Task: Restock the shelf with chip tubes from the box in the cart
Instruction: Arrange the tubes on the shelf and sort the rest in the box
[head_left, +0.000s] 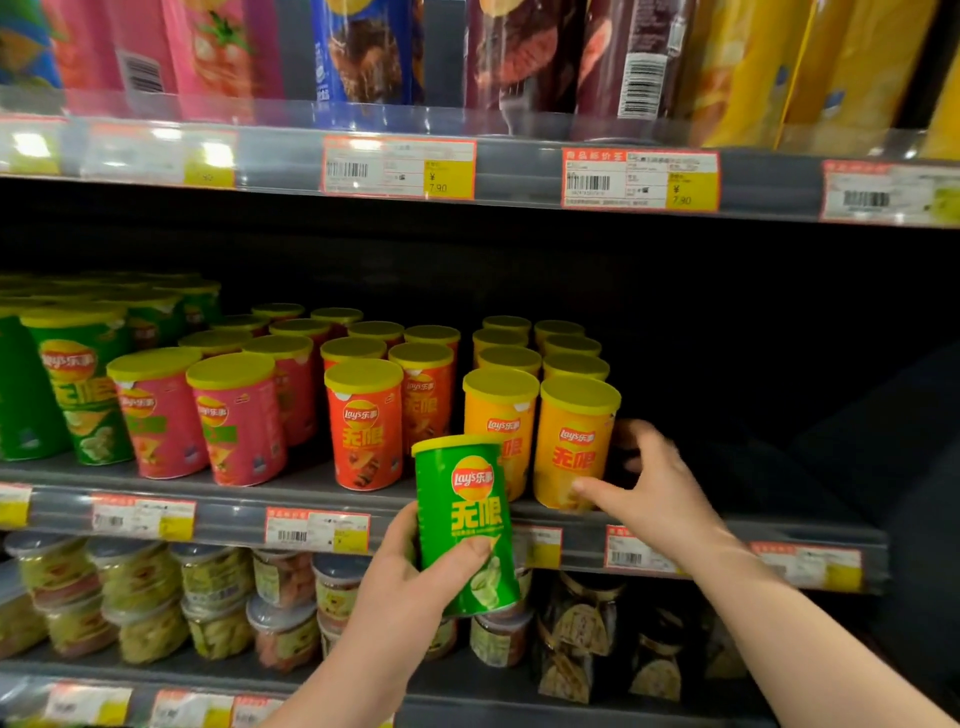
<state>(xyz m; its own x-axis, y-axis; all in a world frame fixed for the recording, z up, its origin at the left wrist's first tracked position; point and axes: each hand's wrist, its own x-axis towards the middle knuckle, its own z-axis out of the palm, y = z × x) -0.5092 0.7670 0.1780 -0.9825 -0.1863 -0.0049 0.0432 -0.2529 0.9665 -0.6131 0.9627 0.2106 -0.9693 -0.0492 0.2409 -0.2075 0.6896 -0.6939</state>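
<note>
My left hand (410, 577) grips a short green chip tube (470, 519) upright in front of the middle shelf's edge (223, 506). My right hand (649, 486) reaches to the front yellow chip tube (574, 441) at the right end of the rows, thumb on its lower front and fingers curled round its right side. Rows of short tubes stand on this shelf: green (83, 395) at the left, then pink (236, 415), red (366, 423) and yellow (498, 415). The box and cart are out of view.
The shelf right of the yellow tubes is dark and bare (753, 415). Tall chip tubes (363, 52) fill the shelf above, behind price tags (397, 166). Clear-lidded snack cups (218, 597) and dark packets (582, 634) sit on the shelf below.
</note>
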